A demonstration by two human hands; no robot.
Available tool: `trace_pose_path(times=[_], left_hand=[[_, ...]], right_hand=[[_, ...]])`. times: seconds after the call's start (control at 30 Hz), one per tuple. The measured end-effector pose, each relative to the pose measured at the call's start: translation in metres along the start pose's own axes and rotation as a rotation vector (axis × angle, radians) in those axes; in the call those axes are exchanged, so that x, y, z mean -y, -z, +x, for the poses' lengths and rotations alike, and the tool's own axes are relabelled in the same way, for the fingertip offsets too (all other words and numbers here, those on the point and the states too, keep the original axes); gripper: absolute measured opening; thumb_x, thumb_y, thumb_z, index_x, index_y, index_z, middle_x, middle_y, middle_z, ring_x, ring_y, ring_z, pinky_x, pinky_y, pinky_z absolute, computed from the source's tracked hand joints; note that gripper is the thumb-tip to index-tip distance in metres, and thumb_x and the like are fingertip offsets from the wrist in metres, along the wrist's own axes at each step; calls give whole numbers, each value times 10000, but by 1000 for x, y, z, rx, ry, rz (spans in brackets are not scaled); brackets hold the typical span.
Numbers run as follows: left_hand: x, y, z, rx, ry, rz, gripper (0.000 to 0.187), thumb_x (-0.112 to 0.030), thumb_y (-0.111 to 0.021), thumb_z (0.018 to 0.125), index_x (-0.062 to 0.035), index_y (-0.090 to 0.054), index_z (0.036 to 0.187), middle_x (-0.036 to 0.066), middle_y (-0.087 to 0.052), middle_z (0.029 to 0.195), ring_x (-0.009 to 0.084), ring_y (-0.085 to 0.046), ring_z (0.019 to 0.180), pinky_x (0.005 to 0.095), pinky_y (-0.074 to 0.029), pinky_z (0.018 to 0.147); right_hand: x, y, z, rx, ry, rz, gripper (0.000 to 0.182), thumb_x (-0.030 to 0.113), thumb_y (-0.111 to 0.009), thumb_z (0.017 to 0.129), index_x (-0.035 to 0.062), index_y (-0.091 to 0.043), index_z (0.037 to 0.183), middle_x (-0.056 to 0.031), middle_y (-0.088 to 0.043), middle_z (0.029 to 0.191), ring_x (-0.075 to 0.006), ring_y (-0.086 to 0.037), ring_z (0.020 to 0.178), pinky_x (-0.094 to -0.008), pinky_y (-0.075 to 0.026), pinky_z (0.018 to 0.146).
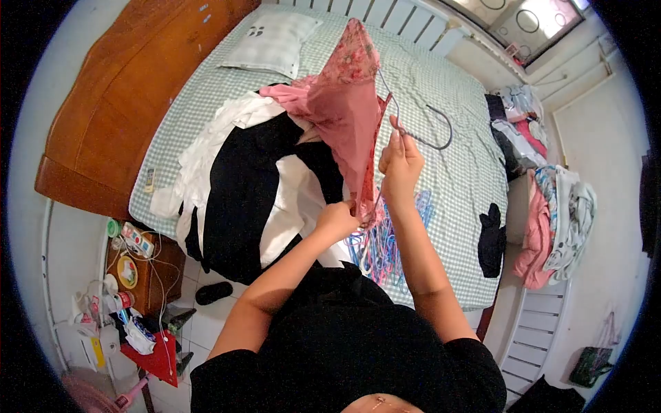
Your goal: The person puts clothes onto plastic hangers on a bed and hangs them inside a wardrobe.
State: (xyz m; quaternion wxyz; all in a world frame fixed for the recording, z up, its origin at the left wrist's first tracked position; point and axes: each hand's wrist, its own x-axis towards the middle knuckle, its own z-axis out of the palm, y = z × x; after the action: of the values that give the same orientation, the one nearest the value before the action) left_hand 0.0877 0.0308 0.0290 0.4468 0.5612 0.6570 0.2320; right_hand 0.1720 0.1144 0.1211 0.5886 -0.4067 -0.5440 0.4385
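A pink garment with a floral part hangs stretched over a thin wire hanger, whose hook points to the right. My right hand is closed on the hanger near the base of its hook. Lower down, my left hand pinches the garment's edge at the hanger's lower end. Part of the garment trails left onto white clothes and black clothes piled on the bed. Beneath my hands lies a bunch of blue and pink hangers.
The bed has a checked sheet, with a pillow at the far left. A black garment lies near its right edge. Folded clothes are stacked beyond it. A cluttered nightstand and a black slipper are at the lower left.
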Motion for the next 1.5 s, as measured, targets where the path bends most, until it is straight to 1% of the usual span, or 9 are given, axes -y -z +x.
trace_pose_path(times=[0.17, 0.3, 0.43, 0.57, 0.7, 0.87, 1.27, 1.43, 1.5], left_hand=[[6, -5, -2, 100, -161, -351, 261, -254, -582, 761, -27, -609, 888, 129, -637, 777, 240, -615, 717, 330, -480, 638], [-1, 26, -5, -73, -238, -1091, 68, -82, -541, 790, -33, -569, 827, 43, -607, 737, 114, -578, 693, 228, -461, 604], [37, 43, 8, -166, -150, -974, 134, -86, -597, 786, -30, -532, 888, 79, -592, 848, 147, -586, 691, 263, -475, 578], [27, 74, 6, -955, -268, -213, 700, -34, -745, 616, -63, -387, 1217, 156, -333, 1272, 270, -506, 999, 342, -449, 821], [10, 107, 7, -972, -352, 95, 713, -3, -710, 621, -145, -418, 1256, 126, -356, 1280, 303, -489, 1024, 350, -449, 829], [31, 117, 9, -808, -389, -59, 279, 85, -521, 662, -54, -631, 879, 89, -586, 768, 211, -576, 649, 267, -439, 587], [62, 99, -14, -715, -263, -61, 319, 9, -617, 725, -28, -573, 1039, 111, -584, 935, 208, -604, 722, 289, -477, 667], [29, 83, -16, -605, -250, -11, 452, -26, -625, 747, -75, -495, 1177, 111, -503, 1150, 212, -600, 817, 297, -484, 661], [29, 72, -16, -562, -258, -39, 393, -22, -616, 763, -50, -512, 1141, 115, -509, 1142, 200, -601, 804, 284, -489, 650]], right_hand=[[-34, -3, 3, 31, 84, -106, 311, 165, -468, 926, -27, -535, 1161, 68, -381, 535, -33, -315, 421, -198, -261, 403], [-41, 6, -19, 127, 330, -482, 222, 120, -525, 819, 25, -609, 1002, -175, -580, 611, -242, -561, 512, -348, -432, 523], [-17, 41, -21, 642, 80, -860, 283, 132, -548, 830, 102, -601, 1106, -202, -599, 736, -210, -599, 588, -321, -460, 573], [30, 65, -10, 772, 44, -899, 328, 84, -528, 796, 139, -587, 1114, -197, -608, 795, -335, -599, 650, -369, -478, 622], [61, 83, -10, 818, 176, -810, 349, 64, -546, 765, 127, -597, 1104, -183, -617, 802, -320, -600, 643, -360, -482, 625], [92, 82, -18, 931, 189, -865, 336, 106, -621, 742, 83, -608, 1077, -149, -640, 841, -309, -623, 714, -333, -484, 650], [-16, 104, 42, 1113, 188, -786, 291, 151, -580, 769, 100, -627, 1051, -117, -641, 972, -311, -617, 826, -367, -489, 739], [47, 214, 181, 383, -194, -1018, 269, 156, -452, 835, 24, -638, 976, -114, -657, 898, -227, -607, 784, -319, -466, 729], [104, 307, 243, 214, 460, -1511, 244, 102, -437, 855, 25, -635, 977, -94, -651, 890, -204, -598, 796, -293, -462, 758]])
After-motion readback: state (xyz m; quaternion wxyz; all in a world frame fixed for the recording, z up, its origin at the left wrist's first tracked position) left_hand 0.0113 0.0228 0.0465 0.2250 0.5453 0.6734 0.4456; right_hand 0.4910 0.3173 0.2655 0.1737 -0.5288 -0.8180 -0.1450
